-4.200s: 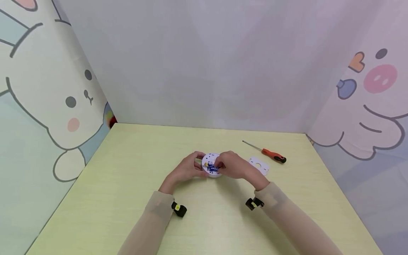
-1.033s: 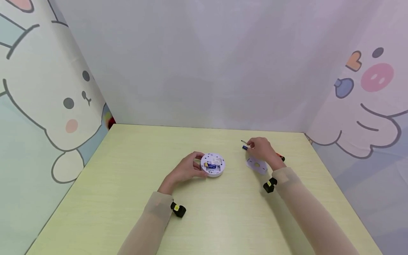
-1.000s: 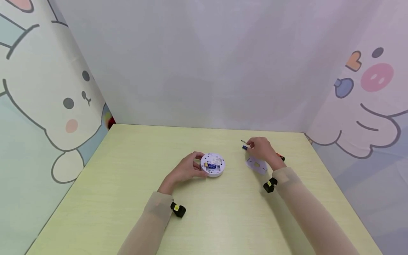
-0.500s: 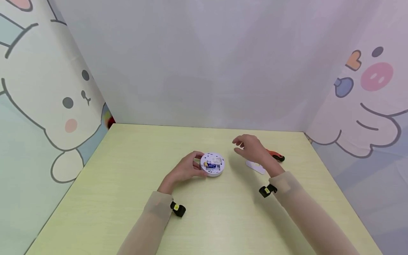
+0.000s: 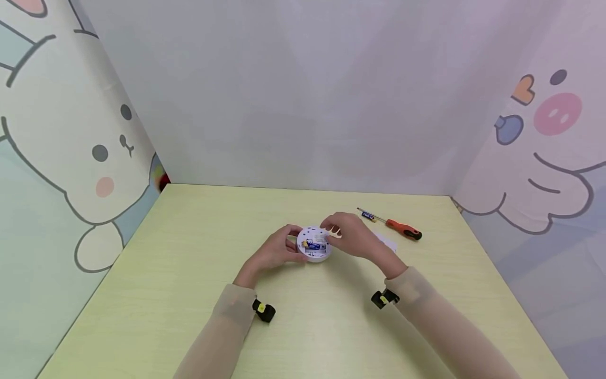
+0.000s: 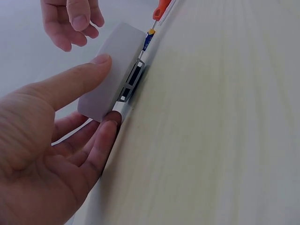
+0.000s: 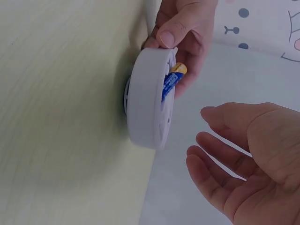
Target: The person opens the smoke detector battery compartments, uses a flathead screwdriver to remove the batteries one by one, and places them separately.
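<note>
Near the middle of the desk [image 5: 199, 231], a bit toward the far edge, the left hand [image 5: 275, 248] has its grip pinching a round white case [image 7: 146, 98], one blue battery [image 7: 173, 82] poking out tilted. Right hand [image 5: 356, 237] is just beside it, grip loosely spread. Second battery [image 5: 368, 216] lies by the screwdriver [image 5: 402, 229], toward the far right corner; white plate [image 5: 387, 241] is part-hidden.

White device [image 7: 146, 99]; blue-yellow batteries [image 7: 174, 79]; orange-black screwdriver handle [image 5: 403, 230].
</note>
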A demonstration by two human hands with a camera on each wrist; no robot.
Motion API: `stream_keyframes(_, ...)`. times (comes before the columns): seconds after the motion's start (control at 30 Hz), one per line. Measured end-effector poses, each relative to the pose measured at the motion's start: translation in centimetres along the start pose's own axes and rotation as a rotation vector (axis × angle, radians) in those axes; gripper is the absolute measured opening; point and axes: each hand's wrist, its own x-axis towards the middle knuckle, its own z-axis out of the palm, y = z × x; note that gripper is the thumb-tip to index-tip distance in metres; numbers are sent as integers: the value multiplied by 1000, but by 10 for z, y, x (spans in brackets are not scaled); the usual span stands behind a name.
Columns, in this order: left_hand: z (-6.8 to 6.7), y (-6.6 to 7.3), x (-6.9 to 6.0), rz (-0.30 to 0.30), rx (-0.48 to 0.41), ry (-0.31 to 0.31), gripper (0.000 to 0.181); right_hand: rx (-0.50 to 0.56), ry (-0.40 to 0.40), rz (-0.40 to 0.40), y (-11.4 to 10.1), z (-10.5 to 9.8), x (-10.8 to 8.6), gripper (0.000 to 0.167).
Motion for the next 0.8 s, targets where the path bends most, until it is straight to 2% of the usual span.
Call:
stream_keyframes(0.2,0,-1,-1,19,-7,-11,75,52,-23,7,-5,13,3,25)
stream_keyframes(0.4,0,0,-1,28,-11,-11,73,57,-24,21,-7,23,6,26)
stream_keyframes(0.8,0,-2,0,-11,-53,8,71,65,-23,17,-3,36,11,26)
